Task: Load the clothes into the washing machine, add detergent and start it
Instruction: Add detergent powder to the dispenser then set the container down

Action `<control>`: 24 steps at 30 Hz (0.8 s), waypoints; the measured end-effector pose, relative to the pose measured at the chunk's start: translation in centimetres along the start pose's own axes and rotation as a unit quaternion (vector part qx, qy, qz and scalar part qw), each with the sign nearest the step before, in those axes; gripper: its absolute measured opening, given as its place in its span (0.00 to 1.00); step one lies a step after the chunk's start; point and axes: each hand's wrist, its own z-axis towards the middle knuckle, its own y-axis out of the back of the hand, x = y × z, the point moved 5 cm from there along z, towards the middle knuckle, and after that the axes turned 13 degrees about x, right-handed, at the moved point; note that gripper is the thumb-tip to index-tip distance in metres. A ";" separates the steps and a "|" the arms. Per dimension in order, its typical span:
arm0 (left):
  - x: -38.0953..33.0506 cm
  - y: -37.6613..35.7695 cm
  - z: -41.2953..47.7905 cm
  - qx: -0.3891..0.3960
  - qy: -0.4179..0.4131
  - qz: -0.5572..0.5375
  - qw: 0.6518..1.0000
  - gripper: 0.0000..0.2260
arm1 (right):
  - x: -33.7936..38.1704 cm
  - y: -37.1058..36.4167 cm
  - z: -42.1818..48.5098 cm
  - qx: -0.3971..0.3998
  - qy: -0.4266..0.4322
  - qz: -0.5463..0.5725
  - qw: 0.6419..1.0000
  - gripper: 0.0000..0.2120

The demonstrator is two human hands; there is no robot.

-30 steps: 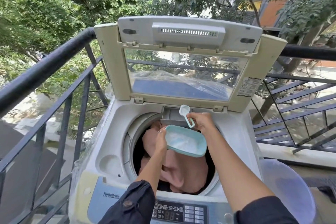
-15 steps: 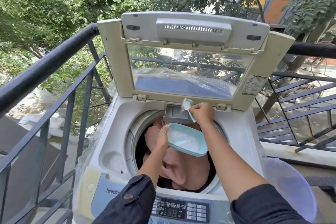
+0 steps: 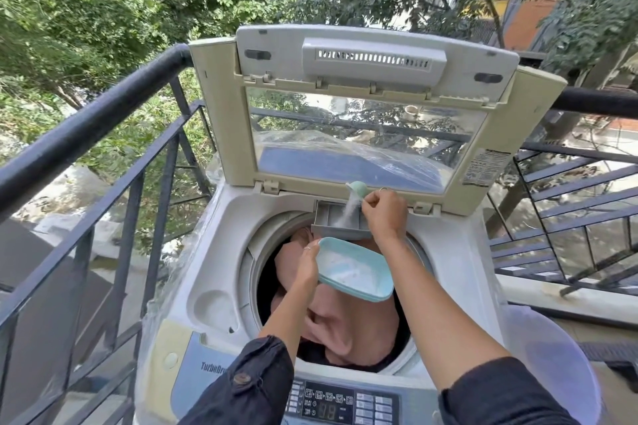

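A top-loading washing machine (image 3: 221, 272) stands with its lid (image 3: 366, 79) raised. Pink clothes (image 3: 348, 328) fill the drum. At the drum's far rim the grey detergent drawer (image 3: 331, 221) is pulled out. My right hand (image 3: 383, 214) grips a small green scoop (image 3: 359, 188), tipped over the drawer, and white powder streams from it into the drawer. My left hand (image 3: 309, 262) holds a light blue detergent tub (image 3: 355, 269) by its left edge above the drum, with powder inside.
A black metal railing (image 3: 93, 128) runs along the left and behind the machine. The control panel (image 3: 341, 404) lies at the near edge. A pale plastic tub (image 3: 552, 366) sits at the right, beside the stair rails (image 3: 573, 217).
My right hand has turned the scoop from upright to tipped, and powder now pours into the drawer. The blue tub has stayed in my left hand.
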 end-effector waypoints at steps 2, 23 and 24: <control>0.1 0.0 0.1 0.002 -0.001 0.001 1.000 0.15 | 0.1 0.1 0.1 -0.005 0.009 0.001 1.000 0.04; -0.3 -0.2 -0.8 -0.012 -0.009 0.038 0.999 0.15 | -0.4 0.1 -0.6 -0.008 0.038 0.014 0.999 0.03; -0.3 -0.3 -0.9 -0.019 -0.016 0.049 0.998 0.15 | -0.5 0.1 -0.8 -0.003 0.042 0.023 0.999 0.04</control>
